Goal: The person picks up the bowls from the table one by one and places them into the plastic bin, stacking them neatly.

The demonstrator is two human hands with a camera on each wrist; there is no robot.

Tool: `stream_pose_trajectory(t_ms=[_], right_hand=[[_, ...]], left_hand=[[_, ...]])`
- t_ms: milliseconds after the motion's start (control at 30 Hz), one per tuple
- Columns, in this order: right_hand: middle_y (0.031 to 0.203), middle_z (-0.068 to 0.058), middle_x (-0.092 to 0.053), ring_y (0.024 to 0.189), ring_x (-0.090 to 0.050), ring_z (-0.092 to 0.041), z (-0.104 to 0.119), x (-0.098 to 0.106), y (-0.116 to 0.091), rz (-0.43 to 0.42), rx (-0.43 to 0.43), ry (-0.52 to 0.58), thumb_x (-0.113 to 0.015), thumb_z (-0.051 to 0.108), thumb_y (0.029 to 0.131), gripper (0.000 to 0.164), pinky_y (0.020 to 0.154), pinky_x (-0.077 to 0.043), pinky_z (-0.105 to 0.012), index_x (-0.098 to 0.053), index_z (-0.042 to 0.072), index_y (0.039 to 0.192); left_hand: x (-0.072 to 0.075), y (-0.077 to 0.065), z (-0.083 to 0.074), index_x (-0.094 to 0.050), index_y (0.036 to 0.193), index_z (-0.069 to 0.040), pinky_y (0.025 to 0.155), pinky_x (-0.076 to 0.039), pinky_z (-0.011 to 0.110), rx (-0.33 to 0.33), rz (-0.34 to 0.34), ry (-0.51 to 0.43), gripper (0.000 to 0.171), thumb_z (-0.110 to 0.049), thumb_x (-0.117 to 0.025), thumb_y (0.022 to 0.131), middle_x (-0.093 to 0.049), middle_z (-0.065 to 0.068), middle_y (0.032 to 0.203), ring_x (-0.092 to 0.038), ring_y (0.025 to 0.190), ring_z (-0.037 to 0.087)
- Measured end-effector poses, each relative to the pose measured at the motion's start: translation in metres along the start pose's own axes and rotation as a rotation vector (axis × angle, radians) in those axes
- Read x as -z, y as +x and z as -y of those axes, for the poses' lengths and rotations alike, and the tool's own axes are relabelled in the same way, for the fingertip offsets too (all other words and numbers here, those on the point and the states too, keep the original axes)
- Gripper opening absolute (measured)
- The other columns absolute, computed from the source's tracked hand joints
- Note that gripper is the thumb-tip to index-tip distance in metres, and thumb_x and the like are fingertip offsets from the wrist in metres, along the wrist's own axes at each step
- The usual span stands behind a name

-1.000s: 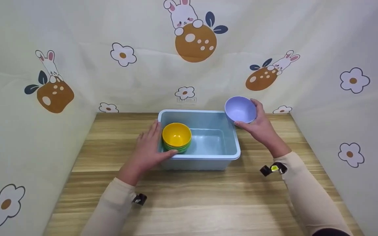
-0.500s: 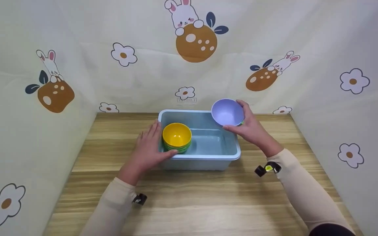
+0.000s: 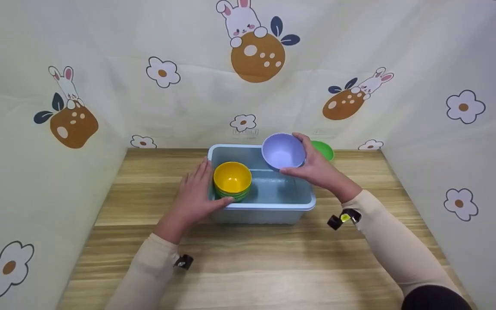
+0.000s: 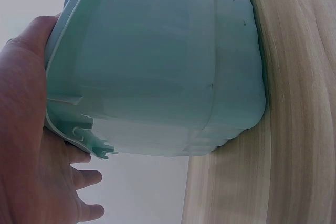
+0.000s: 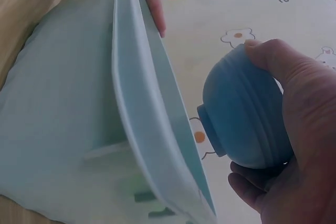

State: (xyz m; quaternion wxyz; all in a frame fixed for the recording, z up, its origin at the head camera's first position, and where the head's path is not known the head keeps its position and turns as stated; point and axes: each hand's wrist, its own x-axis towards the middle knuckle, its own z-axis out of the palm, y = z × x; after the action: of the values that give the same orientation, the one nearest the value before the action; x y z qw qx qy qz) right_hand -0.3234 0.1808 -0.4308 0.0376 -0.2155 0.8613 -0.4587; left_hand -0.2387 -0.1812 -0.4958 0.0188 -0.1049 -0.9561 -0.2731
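Note:
A light blue plastic bin stands on the wooden table. Inside its left end is a stack of bowls, a yellow bowl on top of green ones. My left hand rests on the bin's front left corner, thumb over the front rim and fingers straight along the left side. My right hand holds a purple bowl by its edge, thumb in front and fingers behind. That bowl looks blue in the right wrist view and hangs above the bin, apart from its rim.
A green bowl shows partly behind my right hand, beyond the bin's right side. Patterned cloth walls with rabbits and flowers enclose the table at the back and both sides.
My right hand has carried the purple bowl leftward and slightly nearer, from the bin's back right corner to over the bin. The green bowl has come into sight. My left hand stays put.

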Motion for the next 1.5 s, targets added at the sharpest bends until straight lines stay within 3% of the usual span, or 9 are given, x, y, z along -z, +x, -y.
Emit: stream_pose_trajectory(t_ms=[267,967,1167,1367,1500], right_hand=[[0.161,-0.012,-0.052,0.136,-0.059,-0.037,0.01,-0.005,0.008,0.077,0.018,-0.018,-0.099,0.048,0.081,0.115,0.113,-0.054,-0.055,-0.033,0.015,0.169],[0.156,-0.004,-0.054,0.134,-0.059,-0.028,0.027,-0.022,0.044,0.351,0.046,-0.025,-0.097,0.052,0.081,0.111,0.11,-0.058,-0.047,-0.034,0.024,0.167],[0.156,0.0,-0.053,0.136,-0.058,-0.026,0.027,-0.03,0.054,0.391,0.083,-0.016,-0.097,0.052,0.082,0.108,0.11,-0.058,-0.045,-0.036,0.027,0.166],[0.155,0.0,-0.055,0.135,-0.058,-0.024,0.028,-0.036,0.065,0.415,0.131,-0.019,-0.098,0.049,0.082,0.107,0.111,-0.057,-0.044,-0.036,0.024,0.166],[0.155,0.0,-0.056,0.135,-0.059,-0.023,0.027,-0.04,0.072,0.425,0.162,-0.025,-0.098,0.048,0.082,0.107,0.111,-0.057,-0.044,-0.036,0.023,0.166]], left_hand=[[0.001,-0.003,-0.001,-0.012,0.178,-0.007,0.134,-0.002,0.068,0.005,0.004,-0.042,0.129,-0.073,-0.078,0.09,-0.007,0.013,0.186,-0.01,0.171,0.038],[0.001,-0.001,-0.001,-0.012,0.178,-0.006,0.133,-0.006,0.07,0.01,0.012,-0.018,0.129,-0.077,-0.075,0.09,-0.008,0.014,0.186,-0.012,0.17,0.04],[0.001,-0.002,0.0,-0.013,0.177,-0.004,0.133,-0.005,0.071,-0.017,-0.002,-0.023,0.128,-0.075,-0.075,0.091,-0.008,0.015,0.185,-0.012,0.169,0.042],[0.002,-0.003,-0.001,-0.013,0.177,-0.004,0.133,-0.003,0.069,-0.025,0.004,-0.013,0.131,-0.085,-0.067,0.09,-0.008,0.014,0.185,-0.011,0.17,0.04],[0.001,-0.003,-0.001,-0.014,0.177,-0.003,0.133,-0.003,0.07,-0.025,-0.002,-0.019,0.128,-0.079,-0.072,0.091,-0.009,0.015,0.185,-0.012,0.17,0.04]])
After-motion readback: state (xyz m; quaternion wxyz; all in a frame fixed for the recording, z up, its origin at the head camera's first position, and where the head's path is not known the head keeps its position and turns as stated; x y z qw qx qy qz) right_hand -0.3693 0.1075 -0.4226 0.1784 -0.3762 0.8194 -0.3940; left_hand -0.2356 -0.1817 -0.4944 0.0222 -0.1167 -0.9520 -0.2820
